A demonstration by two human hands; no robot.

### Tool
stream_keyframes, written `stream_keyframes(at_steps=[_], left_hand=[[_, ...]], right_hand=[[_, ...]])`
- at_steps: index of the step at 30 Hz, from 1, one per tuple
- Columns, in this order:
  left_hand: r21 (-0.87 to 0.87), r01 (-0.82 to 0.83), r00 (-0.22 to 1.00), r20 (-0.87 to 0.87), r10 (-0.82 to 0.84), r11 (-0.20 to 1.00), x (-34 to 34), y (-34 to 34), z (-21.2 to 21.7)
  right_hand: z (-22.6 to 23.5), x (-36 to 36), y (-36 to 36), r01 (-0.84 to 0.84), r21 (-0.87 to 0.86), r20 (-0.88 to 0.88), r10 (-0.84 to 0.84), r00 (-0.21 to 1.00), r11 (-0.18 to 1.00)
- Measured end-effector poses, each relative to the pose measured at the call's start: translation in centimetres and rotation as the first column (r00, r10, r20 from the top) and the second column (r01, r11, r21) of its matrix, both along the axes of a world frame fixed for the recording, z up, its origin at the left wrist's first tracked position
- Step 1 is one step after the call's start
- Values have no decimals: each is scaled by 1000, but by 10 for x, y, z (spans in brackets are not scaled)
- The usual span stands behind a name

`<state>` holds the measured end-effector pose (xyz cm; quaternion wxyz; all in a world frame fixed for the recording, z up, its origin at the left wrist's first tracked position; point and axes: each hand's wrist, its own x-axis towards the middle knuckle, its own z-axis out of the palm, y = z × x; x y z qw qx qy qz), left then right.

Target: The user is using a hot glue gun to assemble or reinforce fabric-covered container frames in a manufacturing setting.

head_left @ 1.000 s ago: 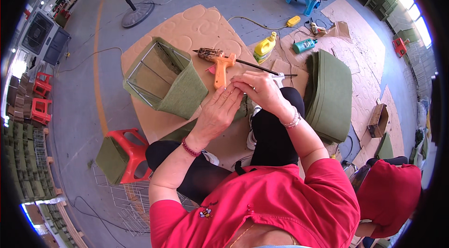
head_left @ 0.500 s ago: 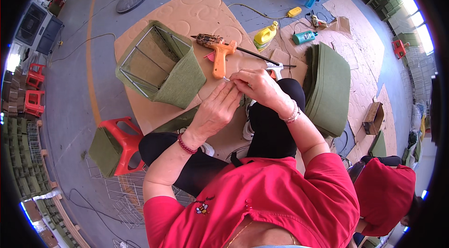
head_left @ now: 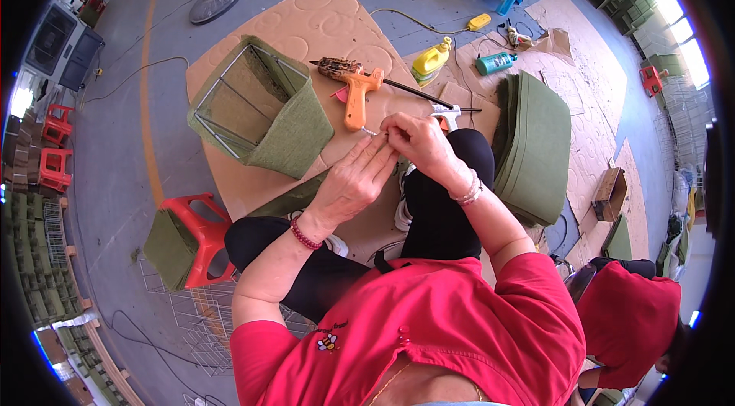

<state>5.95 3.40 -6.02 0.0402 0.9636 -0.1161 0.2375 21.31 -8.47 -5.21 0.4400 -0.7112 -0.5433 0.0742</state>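
Bare hands meet beside an orange glue gun

At the centre of the frame, the left hand [head_left: 354,176] and right hand [head_left: 419,144] touch at the fingertips (anything pinched there is too small to make out). Just above lies the orange glue gun [head_left: 355,107], on embossed cardboard [head_left: 306,19]. Left of it sits a wire-framed basket covered in green felt [head_left: 287,138]; to the right is a stack of green felt sheets [head_left: 536,149]. A yellow bottle [head_left: 431,63] stands above centre, and a red plastic stool [head_left: 203,245] is at lower left.
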Motion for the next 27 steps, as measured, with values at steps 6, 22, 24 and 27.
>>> stream_keyframes(at_steps=[6,22,24,27], left_hand=[[17,7,1000,30,-7,1000,-2,-1,4],[84,18,1000,1,-18,996,-3,2,0],[68,10,1000,-6,-9,998,-3,3,0],[-19,-9,1000,-7,9,1000,-2,4,4]], right_hand=[[15,4,-8,-12,-48,-207,2,978,999],[4,8,-4,-99,-160,-190,67,979,982],[1,7,-4,-91,-135,-268,52,962,987],[0,11,-7,-84,-5,-423,74,903,996]])
